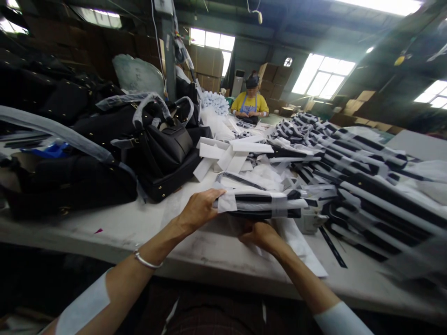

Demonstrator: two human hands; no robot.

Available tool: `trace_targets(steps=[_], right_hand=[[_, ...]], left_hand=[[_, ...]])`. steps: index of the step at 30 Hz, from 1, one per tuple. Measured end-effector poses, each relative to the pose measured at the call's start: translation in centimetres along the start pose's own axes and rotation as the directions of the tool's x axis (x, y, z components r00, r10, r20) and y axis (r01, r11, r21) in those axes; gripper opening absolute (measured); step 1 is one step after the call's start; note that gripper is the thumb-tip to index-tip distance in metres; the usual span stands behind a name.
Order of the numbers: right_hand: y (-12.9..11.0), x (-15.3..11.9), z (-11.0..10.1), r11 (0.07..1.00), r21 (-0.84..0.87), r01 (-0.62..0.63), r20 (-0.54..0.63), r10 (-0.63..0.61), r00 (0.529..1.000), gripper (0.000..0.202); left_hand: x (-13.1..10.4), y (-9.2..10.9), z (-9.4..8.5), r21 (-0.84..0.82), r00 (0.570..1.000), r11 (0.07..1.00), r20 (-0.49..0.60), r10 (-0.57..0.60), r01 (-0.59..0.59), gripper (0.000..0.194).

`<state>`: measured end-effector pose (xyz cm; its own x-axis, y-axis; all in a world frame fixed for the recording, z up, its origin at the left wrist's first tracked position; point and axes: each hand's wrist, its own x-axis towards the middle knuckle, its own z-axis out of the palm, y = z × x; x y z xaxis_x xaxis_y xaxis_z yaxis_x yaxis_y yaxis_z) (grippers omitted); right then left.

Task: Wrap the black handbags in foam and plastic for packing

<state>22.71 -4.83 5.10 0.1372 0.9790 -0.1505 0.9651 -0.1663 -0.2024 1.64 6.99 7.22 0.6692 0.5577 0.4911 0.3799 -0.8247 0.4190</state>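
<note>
My left hand (pixel 199 210) grips the left end of a flat black bundle with white wrapping (pixel 260 204), its thumb on top near a white paper strip. The bundle lies roughly level, just above the table's front part, and looks like stacked black pieces with white padding and translucent bands around them. My right hand (pixel 262 236) is below the bundle's middle, with its fingers curled inward under it. Shadow and the bundle partly hide those fingertips, so what they hold cannot be made out.
Black handbags (pixel 169 144) with wrapped handles crowd the left side. White foam strips (pixel 228 156) lie behind the bundle. Stacks of similar black-and-white bundles (pixel 380 200) fill the right. A black strip (pixel 333 247) lies on the white table (pixel 195 253). A person in yellow (pixel 249 103) works across from me.
</note>
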Motion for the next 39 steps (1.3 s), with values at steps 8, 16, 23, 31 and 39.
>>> trace_targets(steps=[8, 16, 23, 31, 39], right_hand=[[-5.3, -4.4, -1.7, 0.933, -0.309, 0.186, -0.088, -0.223, 0.971, 0.027], [-10.5, -6.5, -0.1, 0.802, -0.33, 0.498, -0.049, -0.541, 0.84, 0.002], [-10.0, -6.4, 2.3, 0.729, -0.347, 0.589, -0.014, -0.632, 0.775, 0.001], [-9.9, -6.7, 3.4, 0.653, -0.235, 0.72, -0.032, -0.745, 0.666, 0.006], [-8.0, -6.1, -3.7, 0.623, 0.464, 0.63, -0.263, -0.582, 0.769, 0.005]], left_hand=[[0.5, 0.3, -0.2, -0.012, 0.998, 0.998, 0.026, -0.057, 0.057, 0.046], [3.2, 1.0, -1.9, -0.013, 0.988, 0.993, 0.101, -0.117, 0.119, 0.055], [3.6, 1.5, -2.2, 0.004, 0.991, 0.996, 0.104, -0.089, 0.089, 0.051], [-3.5, 0.6, 3.4, 0.24, 0.987, 0.962, -0.06, 0.152, -0.134, 0.038], [-6.6, -0.4, 5.4, 0.288, 0.936, 0.907, -0.077, 0.342, -0.308, 0.033]])
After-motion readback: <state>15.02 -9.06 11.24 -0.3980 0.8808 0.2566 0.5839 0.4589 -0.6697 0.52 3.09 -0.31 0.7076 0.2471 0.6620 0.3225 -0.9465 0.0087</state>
